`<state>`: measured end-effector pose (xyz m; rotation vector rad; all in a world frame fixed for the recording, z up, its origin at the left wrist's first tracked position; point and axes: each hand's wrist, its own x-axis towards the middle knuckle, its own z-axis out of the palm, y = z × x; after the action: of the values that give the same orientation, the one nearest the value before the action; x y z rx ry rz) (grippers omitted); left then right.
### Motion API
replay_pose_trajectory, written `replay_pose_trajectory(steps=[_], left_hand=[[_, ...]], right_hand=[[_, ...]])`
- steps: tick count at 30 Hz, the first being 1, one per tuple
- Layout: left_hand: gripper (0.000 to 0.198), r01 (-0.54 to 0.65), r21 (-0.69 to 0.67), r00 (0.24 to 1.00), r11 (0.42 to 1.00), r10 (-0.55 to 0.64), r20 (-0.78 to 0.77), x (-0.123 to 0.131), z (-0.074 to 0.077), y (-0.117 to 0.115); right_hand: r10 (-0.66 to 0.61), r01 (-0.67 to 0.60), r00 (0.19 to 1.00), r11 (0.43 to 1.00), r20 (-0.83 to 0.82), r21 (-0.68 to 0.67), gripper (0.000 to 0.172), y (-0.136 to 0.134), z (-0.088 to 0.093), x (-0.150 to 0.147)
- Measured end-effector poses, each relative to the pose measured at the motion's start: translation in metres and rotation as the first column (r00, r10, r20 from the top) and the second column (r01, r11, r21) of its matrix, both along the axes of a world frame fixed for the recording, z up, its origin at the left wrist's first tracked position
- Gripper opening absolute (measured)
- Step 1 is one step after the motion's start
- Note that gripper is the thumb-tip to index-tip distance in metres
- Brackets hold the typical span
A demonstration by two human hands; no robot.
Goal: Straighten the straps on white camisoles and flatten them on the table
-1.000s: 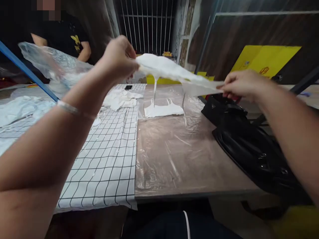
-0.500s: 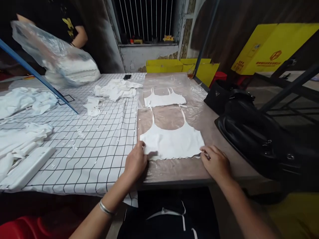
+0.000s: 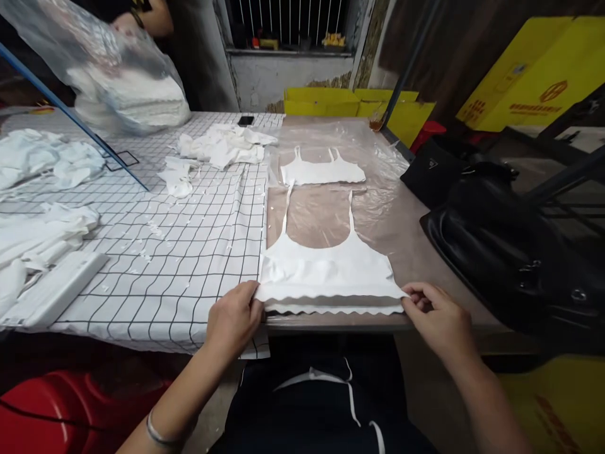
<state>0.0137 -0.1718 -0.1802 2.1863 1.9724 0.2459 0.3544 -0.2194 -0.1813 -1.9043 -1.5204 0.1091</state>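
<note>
A white camisole top (image 3: 326, 268) with two thin straps lies in front of me, its straps pointing away. My left hand (image 3: 235, 317) pinches the left corner of its scalloped lower hem. At the right corner, my right hand (image 3: 439, 315) grips the same hem between thumb and fingers. The hem is stretched between both hands, and its two layers show apart along the near edge. Beyond it, a second white camisole top (image 3: 324, 172) lies flat on clear plastic sheeting (image 3: 378, 205), untouched.
Crumpled white garments (image 3: 222, 145) lie on the checked cloth (image 3: 189, 252) to the left. A blue pole (image 3: 70, 113) slants across there. Black bags (image 3: 491, 252) sit at the right. Across the table, another person's hand (image 3: 126, 23) is at a plastic bag (image 3: 137, 82) of white garments.
Both hands have drawn the near top's hem toward me and spread farther apart, pulling it taut. The hem's layers now show apart. The view has tilted down slightly.
</note>
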Motion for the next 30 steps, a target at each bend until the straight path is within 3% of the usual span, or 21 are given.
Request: replay_pose_trajectory(steps=[2,4,7,9,11,13,15,18,21,24,27,29,30], left_hand=[[0.03,-0.031,0.126,1.0,0.992,0.03,0.009,-0.003,-0.007,-0.002],[0.037,-0.055,0.169,0.998,0.984,0.048,0.042,-0.007,-0.011,-0.005],[0.042,-0.049,0.014,0.991,0.999,0.047,0.122,-0.019,-0.004,-0.011],[0.045,0.042,-0.148,0.976,0.988,-0.008,0.219,-0.031,0.01,-0.014],[0.055,0.171,-0.227,0.936,0.959,-0.086,0.341,-0.043,0.028,-0.011],[0.057,0.233,-0.193,0.898,0.953,-0.135,0.419,-0.048,0.044,0.003],[0.044,0.196,-0.108,0.899,0.975,-0.134,0.416,-0.042,0.058,0.027],[0.026,0.132,0.052,0.94,0.99,-0.141,0.311,-0.015,0.068,0.067],[0.024,0.387,0.157,0.892,0.908,-0.413,0.187,0.014,0.059,0.083],[0.044,0.676,0.102,0.724,0.73,-0.683,0.098,0.03,0.034,0.073],[0.069,0.773,0.028,0.631,0.634,-0.772,0.08,0.035,0.002,0.063],[0.074,0.791,-0.008,0.609,0.612,-0.787,0.1,0.037,-0.014,0.062],[0.075,0.793,-0.02,0.607,0.609,-0.787,0.112,0.037,-0.019,0.062]], right_hand=[[0.01,-0.011,1.0,0.999,0.029,0.038,0.015,0.002,-0.001,-0.005],[0.048,-0.049,0.998,0.999,0.028,0.006,0.016,0.001,-0.003,-0.007],[0.104,-0.109,0.994,0.985,-0.041,-0.134,0.019,-0.005,-0.003,0.0],[0.141,-0.169,0.982,0.952,-0.123,-0.255,0.02,-0.01,0.004,0.009],[0.173,-0.236,0.964,0.908,-0.203,-0.345,0.023,-0.013,0.014,0.02],[0.176,-0.257,0.953,0.898,-0.246,-0.357,0.028,-0.011,0.027,0.026],[0.17,-0.244,0.954,0.918,-0.247,-0.312,0.03,0.002,0.038,0.021],[0.211,-0.261,0.949,0.943,-0.233,-0.209,0.029,0.045,0.049,-0.01],[0.301,-0.356,0.918,0.913,-0.258,-0.2,0.031,0.112,0.049,-0.058],[0.284,-0.338,0.936,0.89,-0.209,-0.305,0.037,0.185,0.041,-0.107],[0.236,-0.24,0.969,0.863,-0.066,-0.444,0.045,0.239,0.031,-0.149],[0.217,-0.203,0.976,0.85,-0.028,-0.487,0.044,0.26,0.025,-0.17],[0.199,-0.215,0.976,0.842,-0.087,-0.494,0.039,0.267,0.022,-0.177]])
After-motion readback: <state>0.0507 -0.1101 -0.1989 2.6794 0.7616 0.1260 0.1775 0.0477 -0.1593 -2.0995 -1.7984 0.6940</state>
